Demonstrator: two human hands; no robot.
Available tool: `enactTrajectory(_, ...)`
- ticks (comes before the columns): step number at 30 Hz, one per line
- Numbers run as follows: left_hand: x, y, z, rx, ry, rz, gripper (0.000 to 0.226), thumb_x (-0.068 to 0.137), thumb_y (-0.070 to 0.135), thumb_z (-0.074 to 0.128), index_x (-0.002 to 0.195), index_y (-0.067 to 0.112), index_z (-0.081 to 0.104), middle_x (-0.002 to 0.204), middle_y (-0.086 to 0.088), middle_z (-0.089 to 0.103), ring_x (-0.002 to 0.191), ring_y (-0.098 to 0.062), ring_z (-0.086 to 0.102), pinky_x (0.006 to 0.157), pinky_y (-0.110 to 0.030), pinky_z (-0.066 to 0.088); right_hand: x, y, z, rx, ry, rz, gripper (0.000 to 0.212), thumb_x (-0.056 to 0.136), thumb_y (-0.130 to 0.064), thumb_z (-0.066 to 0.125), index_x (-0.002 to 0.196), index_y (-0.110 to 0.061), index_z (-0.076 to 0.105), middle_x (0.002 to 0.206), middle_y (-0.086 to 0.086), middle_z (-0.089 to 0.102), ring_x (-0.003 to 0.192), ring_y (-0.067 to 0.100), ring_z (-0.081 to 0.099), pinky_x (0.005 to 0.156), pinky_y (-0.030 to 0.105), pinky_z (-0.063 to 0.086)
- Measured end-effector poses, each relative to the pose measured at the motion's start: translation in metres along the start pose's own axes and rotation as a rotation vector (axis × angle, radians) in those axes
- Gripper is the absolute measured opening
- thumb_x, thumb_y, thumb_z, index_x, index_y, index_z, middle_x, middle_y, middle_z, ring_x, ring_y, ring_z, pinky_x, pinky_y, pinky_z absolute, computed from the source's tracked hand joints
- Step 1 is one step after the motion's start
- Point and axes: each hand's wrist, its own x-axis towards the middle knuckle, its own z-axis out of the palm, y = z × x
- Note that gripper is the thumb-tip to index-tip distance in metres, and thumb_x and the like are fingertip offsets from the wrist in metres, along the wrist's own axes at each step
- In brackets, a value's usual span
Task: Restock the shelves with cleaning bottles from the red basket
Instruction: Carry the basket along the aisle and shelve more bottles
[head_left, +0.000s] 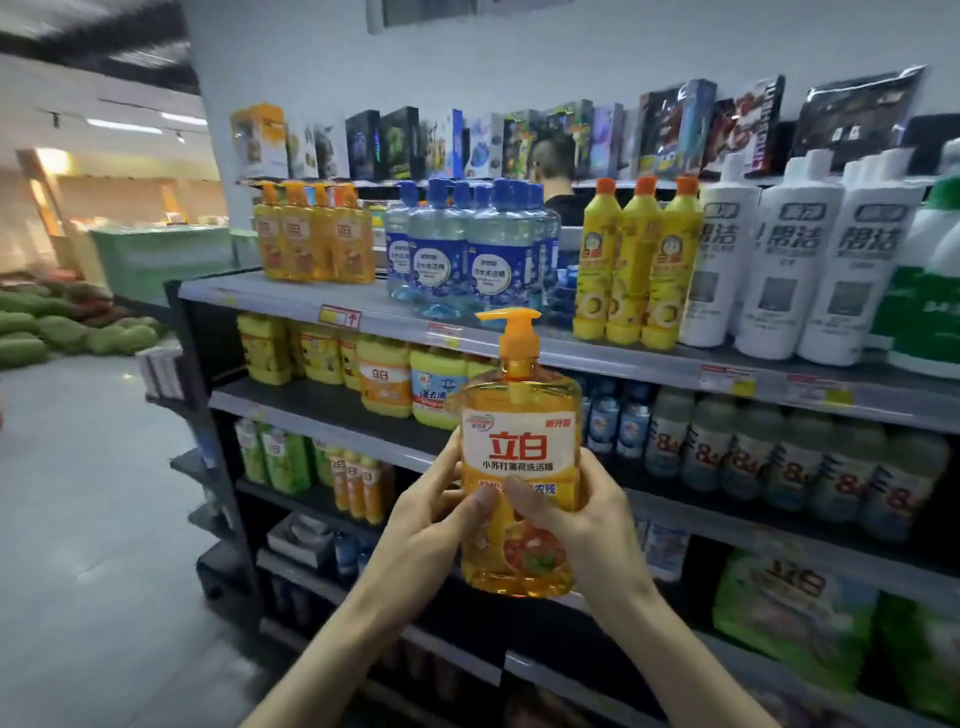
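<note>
Head view: an orange pump bottle (521, 467) is held upright in front of the shelving unit (332, 299), clear of every shelf. The left hand (435, 512) and right hand (576, 512) both clasp its lower body, thumbs across the label. Matching orange bottles (313, 234) stand on the upper shelf, left of blue-capped bottles (467, 249).

white wall (519, 57), grey floor (78, 519), ceiling strip lights (124, 126)

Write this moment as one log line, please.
left hand + right hand: holding orange pump bottle upright | shelf: matching bottles top left | placed: no
</note>
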Motion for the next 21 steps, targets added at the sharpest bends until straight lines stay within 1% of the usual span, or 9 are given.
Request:
enactTrajectory(2, 0.007, -0.009, -0.013, 0.016, 0.042, -0.005, 0.059, 0.106, 0.018, 0.056, 0.159, 0.035, 0.037, 0.133, 0.017, 0.071, 0.125, -0.009, 0.068, 0.092, -0.026, 0.060, 0.019, 0.011, 0.010, -0.020, -0.053, 0.013, 0.061, 0.075, -0.042, 0.091, 0.128, -0.028, 0.064, 0.115, -0.009, 0.079, 0.107, 0.013, 0.076, 0.092, 0.045, 0.064)
enactTrajectory(5, 0.020, -0.020, -0.029, 0.038, 0.103, -0.021, 0.062, 0.106, 0.015, 0.055, 0.161, 0.031, 0.033, 0.131, 0.023, 0.070, 0.121, -0.002, 0.068, 0.090, -0.023, 0.059, 0.053, 0.024, 0.026, -0.041, -0.121, 0.020, 0.071, 0.069, -0.051, 0.094, 0.129, -0.031, 0.063, 0.116, -0.010, 0.078, 0.108, 0.010, 0.075, 0.094, 0.045, 0.063)
enactTrajectory(9, 0.052, -0.028, -0.057, 0.093, 0.188, -0.031, 0.067, 0.107, 0.013, 0.054, 0.166, 0.027, 0.026, 0.130, 0.024, 0.071, 0.120, -0.001, 0.069, 0.090, -0.022, 0.059, 0.106, 0.035, 0.048, -0.017, -0.202, -0.016, 0.069, 0.070, -0.048, 0.093, 0.129, -0.030, 0.063, 0.117, -0.008, 0.079, 0.108, 0.013, 0.076, 0.093, 0.048, 0.063)
enactTrajectory(11, 0.073, -0.027, -0.072, 0.120, 0.234, -0.021, 0.068, 0.107, 0.012, 0.054, 0.166, 0.028, 0.024, 0.127, 0.027, 0.071, 0.119, 0.002, 0.069, 0.089, -0.021, 0.059, 0.136, 0.035, 0.062, 0.016, -0.245, -0.035, 0.067, 0.073, -0.045, 0.094, 0.130, -0.028, 0.064, 0.117, -0.006, 0.079, 0.109, 0.014, 0.076, 0.094, 0.049, 0.063)
enactTrajectory(13, 0.093, -0.026, -0.088, 0.137, 0.291, -0.006, 0.067, 0.107, 0.013, 0.055, 0.166, 0.029, 0.027, 0.126, 0.025, 0.072, 0.118, 0.001, 0.069, 0.088, -0.021, 0.060, 0.165, 0.033, 0.076, 0.037, -0.277, -0.048, 0.066, 0.074, -0.044, 0.095, 0.129, -0.027, 0.064, 0.117, -0.005, 0.079, 0.108, 0.015, 0.076, 0.093, 0.048, 0.063)
enactTrajectory(16, 0.116, -0.026, -0.110, 0.162, 0.378, 0.020, 0.066, 0.105, 0.023, 0.058, 0.164, 0.035, 0.030, 0.130, 0.016, 0.072, 0.123, -0.008, 0.068, 0.093, -0.030, 0.061, 0.204, 0.030, 0.098, 0.055, -0.331, -0.081, 0.070, 0.068, -0.053, 0.094, 0.128, -0.030, 0.064, 0.117, -0.004, 0.079, 0.109, 0.017, 0.076, 0.091, 0.050, 0.063)
enactTrajectory(17, 0.123, -0.026, -0.119, 0.171, 0.400, 0.022, 0.067, 0.104, 0.028, 0.059, 0.164, 0.037, 0.031, 0.132, 0.014, 0.072, 0.125, -0.010, 0.067, 0.096, -0.034, 0.061, 0.215, 0.029, 0.107, 0.047, -0.344, -0.098, 0.068, 0.070, -0.053, 0.094, 0.127, -0.031, 0.065, 0.117, -0.005, 0.079, 0.108, 0.016, 0.076, 0.090, 0.048, 0.064)
enactTrajectory(19, 0.135, -0.024, -0.137, 0.201, 0.432, 0.034, 0.067, 0.102, 0.033, 0.059, 0.164, 0.039, 0.032, 0.134, 0.015, 0.070, 0.128, -0.010, 0.065, 0.099, -0.036, 0.061, 0.236, 0.027, 0.124, 0.049, -0.370, -0.131, 0.058, 0.075, -0.046, 0.093, 0.124, -0.032, 0.064, 0.114, -0.008, 0.079, 0.106, 0.012, 0.076, 0.086, 0.041, 0.065)
enactTrajectory(21, 0.147, -0.025, -0.158, 0.233, 0.448, 0.057, 0.064, 0.103, 0.033, 0.059, 0.162, 0.041, 0.035, 0.133, 0.017, 0.070, 0.128, -0.007, 0.064, 0.097, -0.031, 0.060, 0.256, 0.025, 0.143, 0.066, -0.399, -0.152, 0.055, 0.075, -0.039, 0.090, 0.123, -0.032, 0.064, 0.112, -0.010, 0.079, 0.104, 0.009, 0.076, 0.082, 0.033, 0.065)
